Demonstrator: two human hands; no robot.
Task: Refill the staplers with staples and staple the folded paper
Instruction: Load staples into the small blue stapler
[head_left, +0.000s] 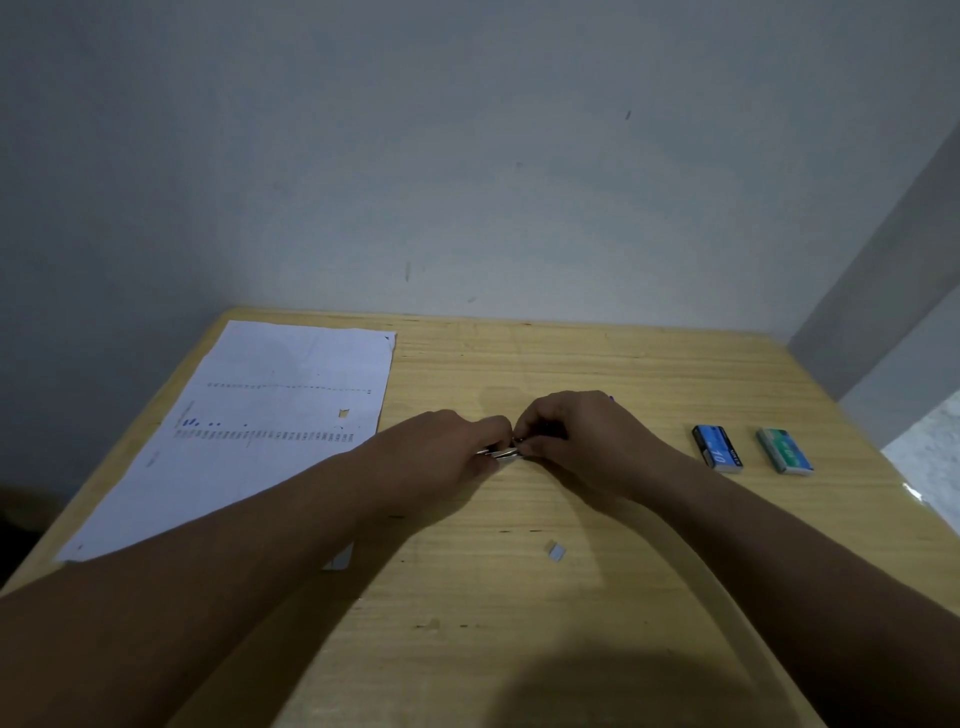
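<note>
Both hands meet at the middle of the wooden table. My left hand and my right hand are closed together around a small metal stapler, of which only a silver sliver shows between the fingers. Whether the stapler is open I cannot tell. A printed white paper sheet lies flat to the left, partly under my left forearm. A blue staple box and a green staple box lie to the right of my hands.
A small loose strip of staples lies on the table near the front, between my forearms. Another small grey piece shows by my left forearm. A grey wall stands right behind the table; the table's right edge is near the boxes.
</note>
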